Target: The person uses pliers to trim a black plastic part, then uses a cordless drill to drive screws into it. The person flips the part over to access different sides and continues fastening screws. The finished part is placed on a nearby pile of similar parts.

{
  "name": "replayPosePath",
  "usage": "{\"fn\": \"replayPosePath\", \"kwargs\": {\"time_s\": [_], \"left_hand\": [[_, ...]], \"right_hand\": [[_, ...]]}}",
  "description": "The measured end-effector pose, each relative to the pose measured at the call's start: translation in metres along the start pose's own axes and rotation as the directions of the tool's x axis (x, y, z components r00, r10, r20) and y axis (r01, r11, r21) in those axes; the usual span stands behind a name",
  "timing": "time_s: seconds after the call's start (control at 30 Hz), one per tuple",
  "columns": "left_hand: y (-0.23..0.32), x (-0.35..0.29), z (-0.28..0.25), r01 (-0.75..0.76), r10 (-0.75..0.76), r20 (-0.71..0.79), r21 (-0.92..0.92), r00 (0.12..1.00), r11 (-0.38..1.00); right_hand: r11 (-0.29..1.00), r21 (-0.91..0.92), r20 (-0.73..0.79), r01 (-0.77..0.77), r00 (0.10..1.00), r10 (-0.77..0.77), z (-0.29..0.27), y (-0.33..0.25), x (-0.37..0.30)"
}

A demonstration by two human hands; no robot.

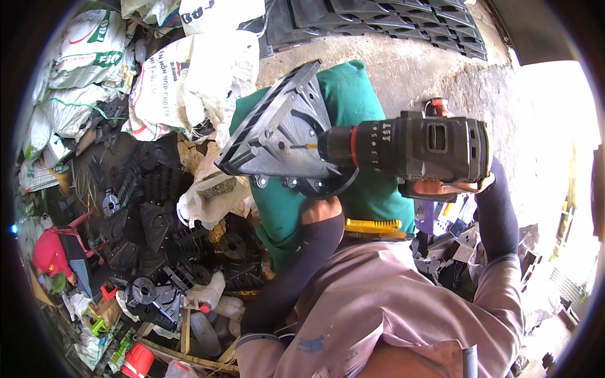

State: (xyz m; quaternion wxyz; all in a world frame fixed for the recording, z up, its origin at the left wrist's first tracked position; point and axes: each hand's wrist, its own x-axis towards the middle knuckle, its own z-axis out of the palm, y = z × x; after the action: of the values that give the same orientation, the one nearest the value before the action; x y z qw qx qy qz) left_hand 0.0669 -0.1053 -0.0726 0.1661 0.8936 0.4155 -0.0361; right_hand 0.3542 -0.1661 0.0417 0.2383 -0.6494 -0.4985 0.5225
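Note:
My right hand (432,188) is closed round the handle of a black cordless drill (409,148), whose body hides most of the fingers. A thin gold-coloured driver bit (307,147) points left from the chuck, its tip over a hole in a dark grey, ribbed triangular plastic part (277,138). That part rests tilted on my green-trousered legs (356,94). From below, my left hand (321,211) grips its rounded lower end; the fingertips are out of sight behind it. A yellow-handled tool (373,227) lies across my lap, close to my waist.
Similar dark plastic parts (154,227) are heaped to my left, near plastic bottles (211,293) in a crate. White sacks (189,75) stand at far left, with ribbed black panels (378,22) beyond my knees. A person in red (53,252) is at far left. Scraps (466,242) lie right.

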Motion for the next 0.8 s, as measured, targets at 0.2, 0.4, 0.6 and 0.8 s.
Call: {"fn": "replayPosePath", "kwargs": {"time_s": [0.2,0.4,0.6,0.8], "left_hand": [[0.009,0.005,0.013,-0.098,0.118,-0.074,0.231,0.990,0.968],[0.010,0.007,0.008,-0.073,0.077,-0.109,0.045,0.991,0.996],[0.016,-0.004,-0.017,-0.009,0.009,0.001,-0.154,1.000,0.988],[0.002,-0.017,-0.032,-0.138,0.076,-0.186,-0.353,0.980,0.925]], "right_hand": [[0.980,0.181,-0.093,-0.085,0.990,0.103,0.002,-0.029,0.001],[0.873,0.470,0.034,-0.129,0.991,0.128,-0.008,-0.057,0.018],[0.752,0.659,-0.096,-0.020,0.989,0.110,-0.014,-0.054,0.036],[0.780,0.619,-0.028,-0.095,0.989,0.143,-0.023,-0.045,0.056]]}}
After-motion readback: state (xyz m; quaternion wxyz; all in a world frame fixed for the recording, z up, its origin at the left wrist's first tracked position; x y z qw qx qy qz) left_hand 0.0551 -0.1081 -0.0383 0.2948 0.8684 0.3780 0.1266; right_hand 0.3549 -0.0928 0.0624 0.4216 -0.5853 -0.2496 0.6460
